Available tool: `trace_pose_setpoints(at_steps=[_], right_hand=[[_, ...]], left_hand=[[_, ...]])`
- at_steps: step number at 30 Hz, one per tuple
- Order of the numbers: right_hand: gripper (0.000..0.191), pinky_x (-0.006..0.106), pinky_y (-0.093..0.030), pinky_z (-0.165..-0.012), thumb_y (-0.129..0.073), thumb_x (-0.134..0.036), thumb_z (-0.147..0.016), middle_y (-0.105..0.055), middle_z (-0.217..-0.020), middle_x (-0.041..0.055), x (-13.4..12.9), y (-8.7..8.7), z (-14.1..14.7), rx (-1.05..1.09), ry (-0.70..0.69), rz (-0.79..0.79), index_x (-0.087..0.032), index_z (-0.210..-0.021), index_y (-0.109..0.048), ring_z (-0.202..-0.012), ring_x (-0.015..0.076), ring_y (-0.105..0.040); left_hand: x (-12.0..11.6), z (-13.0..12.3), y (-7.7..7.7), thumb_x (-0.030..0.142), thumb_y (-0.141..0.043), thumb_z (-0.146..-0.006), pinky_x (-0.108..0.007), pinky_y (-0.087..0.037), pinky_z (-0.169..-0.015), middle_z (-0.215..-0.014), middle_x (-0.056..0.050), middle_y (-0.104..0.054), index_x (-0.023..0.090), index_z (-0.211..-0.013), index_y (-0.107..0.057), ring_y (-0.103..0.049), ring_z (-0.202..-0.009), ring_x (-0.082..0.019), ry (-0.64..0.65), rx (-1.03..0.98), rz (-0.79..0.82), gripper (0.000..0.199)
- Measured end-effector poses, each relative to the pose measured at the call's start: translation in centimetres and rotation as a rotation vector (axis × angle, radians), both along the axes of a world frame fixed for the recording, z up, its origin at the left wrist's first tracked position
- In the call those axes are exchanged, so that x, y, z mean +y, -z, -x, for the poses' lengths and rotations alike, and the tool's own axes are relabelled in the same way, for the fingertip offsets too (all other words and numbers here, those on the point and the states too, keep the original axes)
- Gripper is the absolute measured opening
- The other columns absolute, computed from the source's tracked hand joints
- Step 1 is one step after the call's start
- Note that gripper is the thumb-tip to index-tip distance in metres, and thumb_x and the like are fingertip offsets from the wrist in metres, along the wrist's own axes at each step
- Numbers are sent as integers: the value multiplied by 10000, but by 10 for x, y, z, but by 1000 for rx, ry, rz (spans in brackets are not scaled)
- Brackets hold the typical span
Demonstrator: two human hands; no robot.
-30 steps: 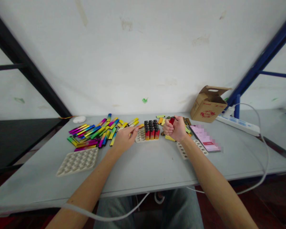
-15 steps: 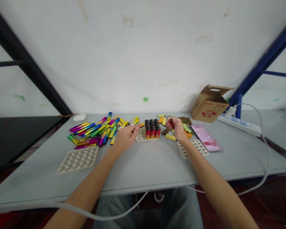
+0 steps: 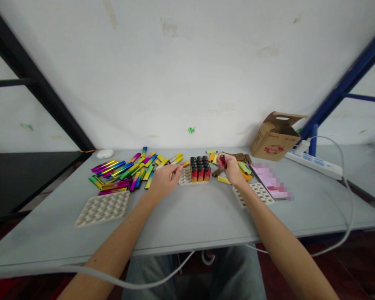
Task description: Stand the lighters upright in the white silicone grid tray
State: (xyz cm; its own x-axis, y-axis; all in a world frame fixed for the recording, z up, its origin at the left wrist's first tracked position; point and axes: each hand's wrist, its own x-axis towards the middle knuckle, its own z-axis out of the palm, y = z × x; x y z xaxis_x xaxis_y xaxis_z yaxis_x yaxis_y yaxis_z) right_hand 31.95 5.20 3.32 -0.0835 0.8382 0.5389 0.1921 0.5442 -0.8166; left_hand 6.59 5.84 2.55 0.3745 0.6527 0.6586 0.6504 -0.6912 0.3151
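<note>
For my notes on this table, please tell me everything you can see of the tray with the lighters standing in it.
The tray is pale beige and moulded, perhaps plastic, with rows of round holes. It lies flat on the grey table, between the left hand and the right hand. Upright lighters with black tops and red-to-yellow bodies fill its right part; its left part shows empty holes. The left fingers are just above its left end, but I cannot tell if they touch it.
</note>
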Motion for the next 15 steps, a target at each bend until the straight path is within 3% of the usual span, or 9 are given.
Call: trace_pose_setpoints(at_steps=[7,15], right_hand=[[592,282,-213,-513,-191,-691,-896,-338,-573,-15,1,5,-2,-55,2,-84,-212,-605,-380,-517,126,-280],[574,294,-216,-524,-260,-670,-894,-341,-555,-9,-2,4,0,7,-30,-143,-210,-577,-395,-517,134,-288]], left_hand=[[1,0,1,302,-433,-950,-269,-433,-615,-709,-60,-707,155,-849,-702,-639,-652,-176,-11,3,-16,323],[0,-1,-1,303,-423,-954,-267,-432,-605,-694,-56,-704,154,-813,-696,-636,-643,-170,-10,3,-29,342]])
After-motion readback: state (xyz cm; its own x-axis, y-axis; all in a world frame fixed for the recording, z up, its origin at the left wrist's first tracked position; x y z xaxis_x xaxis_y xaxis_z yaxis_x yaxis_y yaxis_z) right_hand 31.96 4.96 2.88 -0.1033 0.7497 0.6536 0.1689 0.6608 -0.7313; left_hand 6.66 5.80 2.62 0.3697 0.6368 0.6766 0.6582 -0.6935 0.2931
